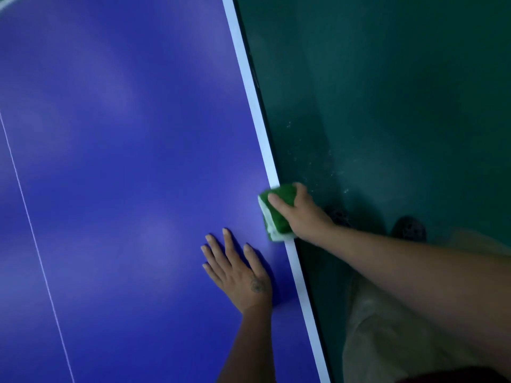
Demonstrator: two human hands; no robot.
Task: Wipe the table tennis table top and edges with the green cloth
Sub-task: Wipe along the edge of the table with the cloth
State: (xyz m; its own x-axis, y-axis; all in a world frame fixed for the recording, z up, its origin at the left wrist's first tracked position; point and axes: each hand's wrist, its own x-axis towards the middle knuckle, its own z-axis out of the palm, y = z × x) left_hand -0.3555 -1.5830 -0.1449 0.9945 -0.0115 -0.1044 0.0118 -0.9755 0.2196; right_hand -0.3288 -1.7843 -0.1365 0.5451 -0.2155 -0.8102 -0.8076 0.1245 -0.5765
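- Low on the right of the frame, pale trousers (387, 327) hang beside the tabletop's rim, and two bare forearms reach up from the bottom edge.
- The left grip (240, 275) lies palm down on the blue tabletop (124, 161), a little right of lower centre. Its fingers are straight and spread, holding nothing. It sits just inside the white edge stripe (249, 87).
- Just above it and to the right, the right grip (301, 214) is clamped round the green cloth (278, 222). The thumb is pressed on the cloth's upper face and the fingers are curled over its outer side, past the rim.
- The green cloth is folded into a thick pad with a paler layer showing along its left side. It straddles the white edge stripe at the tabletop's rim, right of centre in the frame, close to the left grip but apart from it.
- Down past the rim, two dark shoes (409, 228) stand on the dark green floor (387, 92), with pale specks scattered on the floor near the rim.
- Farther off, the blue surface runs to the upper left with soft light patches on it, and a thin white line (27, 217) crosses the left side of the frame.
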